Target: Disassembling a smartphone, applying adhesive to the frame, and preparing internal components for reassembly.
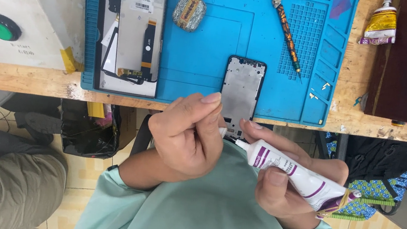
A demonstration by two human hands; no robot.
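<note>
White squeeze tube with purple stripes [299, 178] sits gripped in right hand [283, 184]; left hand [188, 136] pinches its nozzle tip, near black phone frame [241, 90] on blue silicone mat [206, 52].

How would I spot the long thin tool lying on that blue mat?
Start at the blue work mat on the wooden bench. Toward its right side, beside the grid of small square pockets, lies the screwdriver, slanting down to a fine point. Its mottled orange-and-black handle and round metal cap set it apart from the flat phone frame nearby.
</note>
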